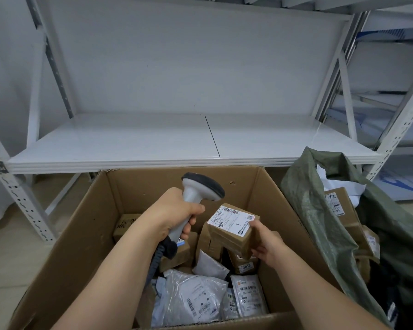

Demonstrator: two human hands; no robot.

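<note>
Matt cardboard parcel [234,231], paper label [231,221]

Hidden inside the left hand [174,215]: most of the scanner [203,186] grip. Lost behind the left forearm: the lower run of the cable [157,258]. Too small to read: the print on the parcel [239,239] label [231,221], bar a large 1. Covered by the right hand [268,241]: the parcel's right side. Cut off at the bottom edge: both forearms, plus the near wall of the box [86,234]. Cut off at the right edge: the sack [320,222], contents mostly buried in folds. Buried under the upper packets: much of the box's load.
</note>
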